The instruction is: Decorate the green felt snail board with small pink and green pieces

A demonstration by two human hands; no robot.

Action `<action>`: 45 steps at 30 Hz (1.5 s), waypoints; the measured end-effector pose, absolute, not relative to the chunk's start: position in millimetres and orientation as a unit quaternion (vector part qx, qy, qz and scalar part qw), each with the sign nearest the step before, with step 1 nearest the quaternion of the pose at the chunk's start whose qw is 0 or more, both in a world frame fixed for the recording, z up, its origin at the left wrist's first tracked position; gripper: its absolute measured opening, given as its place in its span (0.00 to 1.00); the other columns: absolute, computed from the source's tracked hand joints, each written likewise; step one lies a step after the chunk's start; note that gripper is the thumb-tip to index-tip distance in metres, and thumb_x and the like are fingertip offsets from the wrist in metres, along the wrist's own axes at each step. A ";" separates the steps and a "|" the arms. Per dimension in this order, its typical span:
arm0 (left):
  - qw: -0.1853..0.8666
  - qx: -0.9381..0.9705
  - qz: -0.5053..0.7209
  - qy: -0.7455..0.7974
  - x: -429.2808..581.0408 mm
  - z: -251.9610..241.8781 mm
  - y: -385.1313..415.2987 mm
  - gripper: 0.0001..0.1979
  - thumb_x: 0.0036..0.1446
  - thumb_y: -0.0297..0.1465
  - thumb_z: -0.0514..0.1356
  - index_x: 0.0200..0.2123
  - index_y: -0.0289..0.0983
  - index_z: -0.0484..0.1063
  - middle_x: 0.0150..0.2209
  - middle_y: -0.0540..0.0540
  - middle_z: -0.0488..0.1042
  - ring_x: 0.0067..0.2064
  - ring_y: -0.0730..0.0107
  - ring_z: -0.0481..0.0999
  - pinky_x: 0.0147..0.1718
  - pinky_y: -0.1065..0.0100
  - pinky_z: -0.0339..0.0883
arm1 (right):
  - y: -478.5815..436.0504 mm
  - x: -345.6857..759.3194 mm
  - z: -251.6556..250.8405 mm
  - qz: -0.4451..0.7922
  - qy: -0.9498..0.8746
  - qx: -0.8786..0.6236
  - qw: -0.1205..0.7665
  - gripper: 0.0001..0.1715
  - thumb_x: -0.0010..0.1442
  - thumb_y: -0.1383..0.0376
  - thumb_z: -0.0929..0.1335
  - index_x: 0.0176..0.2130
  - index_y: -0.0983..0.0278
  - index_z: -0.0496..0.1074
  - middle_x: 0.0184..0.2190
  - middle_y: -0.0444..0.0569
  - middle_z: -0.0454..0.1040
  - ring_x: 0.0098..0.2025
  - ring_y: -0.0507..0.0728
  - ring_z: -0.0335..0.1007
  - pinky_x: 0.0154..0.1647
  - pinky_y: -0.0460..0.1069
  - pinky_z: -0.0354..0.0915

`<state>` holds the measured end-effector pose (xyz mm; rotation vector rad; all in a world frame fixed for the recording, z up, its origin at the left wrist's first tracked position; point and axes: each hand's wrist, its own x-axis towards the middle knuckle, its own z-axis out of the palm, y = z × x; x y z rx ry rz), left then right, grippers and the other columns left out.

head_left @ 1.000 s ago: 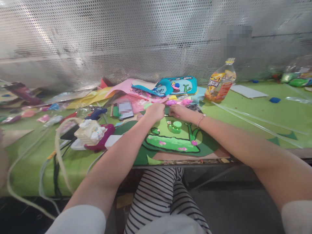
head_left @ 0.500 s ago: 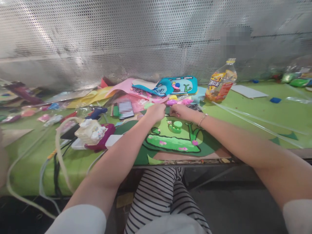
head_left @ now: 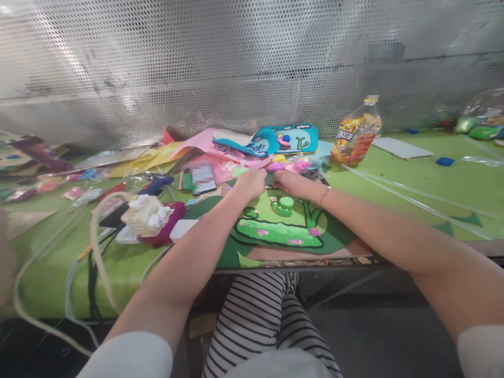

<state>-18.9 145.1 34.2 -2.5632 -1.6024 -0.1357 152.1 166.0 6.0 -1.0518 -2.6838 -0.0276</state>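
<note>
Both my arms reach over a green foam craft board (head_left: 280, 230) with a black-outlined snail shape and pink dots. My left hand (head_left: 252, 182) is curled closed at the board's far edge. My right hand (head_left: 289, 180), with a bracelet at the wrist, is pinched closed a few centimetres to its right. The two hands almost meet over something small that I cannot make out. A green snail-like piece (head_left: 282, 205) sits on the board just below the hands. Small pink and yellow clay pieces (head_left: 289, 165) lie just beyond my fingers.
A tilted orange drink bottle (head_left: 356, 133) stands at the back right. Blue foam cards (head_left: 283, 139) and pink sheets lie behind the hands. A white and purple toy-like object (head_left: 151, 216) with cables sits at left. Clear tubes (head_left: 417, 194) run across the green table (head_left: 452, 181). A perforated metal wall (head_left: 197, 63) is behind.
Both hands stay together at the far edge of the board, with only slight finger movement. The view has tilted a little.
</note>
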 end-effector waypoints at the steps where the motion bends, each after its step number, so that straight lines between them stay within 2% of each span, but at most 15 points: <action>1: 0.057 -0.846 -0.045 -0.529 -18.9 34.5 144.5 0.15 0.57 0.28 0.50 0.43 0.34 0.73 0.43 0.38 0.76 0.45 0.58 0.75 0.39 0.65 0.67 | 165.7 152.8 5.8 -0.003 -0.919 -0.369 0.139 0.10 0.53 0.78 0.62 0.31 0.70 0.70 0.31 0.55 0.70 0.33 0.56 0.63 0.36 0.48 0.57; 6: 0.053 -0.846 -0.047 -0.528 -18.7 35.2 142.8 0.14 0.57 0.28 0.50 0.42 0.34 0.73 0.42 0.38 0.76 0.44 0.58 0.75 0.39 0.66 0.66 | 167.7 156.6 5.7 0.038 -0.904 -0.384 0.182 0.14 0.49 0.81 0.60 0.32 0.70 0.70 0.31 0.52 0.72 0.32 0.54 0.64 0.34 0.46 0.58; 12: 0.054 -0.846 -0.051 -0.528 -19.5 33.4 144.6 0.14 0.56 0.27 0.51 0.42 0.34 0.73 0.43 0.38 0.76 0.43 0.58 0.75 0.39 0.65 0.66 | 167.4 153.3 6.9 0.059 -0.903 -0.400 0.145 0.14 0.48 0.80 0.62 0.32 0.70 0.74 0.31 0.54 0.76 0.33 0.55 0.68 0.34 0.46 0.60; 18: 0.052 -0.845 -0.052 -0.529 -18.4 33.6 144.1 0.15 0.57 0.28 0.51 0.43 0.34 0.73 0.43 0.38 0.76 0.44 0.58 0.75 0.40 0.65 0.66 | 165.9 150.6 9.0 0.008 -0.910 -0.400 0.106 0.12 0.49 0.79 0.63 0.30 0.71 0.74 0.27 0.53 0.74 0.28 0.53 0.64 0.30 0.46 0.56; 24: 0.054 -0.845 -0.052 -0.529 -17.6 34.2 142.8 0.15 0.57 0.27 0.51 0.44 0.34 0.73 0.43 0.37 0.75 0.45 0.57 0.75 0.40 0.64 0.66 | 169.2 151.6 6.6 -0.019 -0.916 -0.387 0.104 0.11 0.51 0.78 0.64 0.33 0.70 0.74 0.33 0.55 0.73 0.33 0.54 0.65 0.35 0.46 0.57; 37: 0.054 -0.846 -0.060 -0.527 -18.3 31.8 145.7 0.14 0.56 0.28 0.51 0.43 0.34 0.73 0.43 0.39 0.76 0.45 0.58 0.75 0.41 0.65 0.66 | 164.0 151.0 6.0 -0.038 -0.924 -0.366 0.102 0.12 0.52 0.80 0.62 0.33 0.71 0.72 0.34 0.54 0.70 0.34 0.55 0.62 0.38 0.47 0.58; 45: 0.047 -0.849 -0.065 -0.522 -19.5 31.2 146.9 0.15 0.56 0.29 0.50 0.40 0.37 0.76 0.42 0.41 0.77 0.43 0.60 0.75 0.39 0.66 0.66 | 168.6 154.3 5.2 0.010 -0.919 -0.375 0.124 0.12 0.51 0.80 0.63 0.33 0.71 0.73 0.33 0.54 0.72 0.34 0.55 0.65 0.37 0.47 0.59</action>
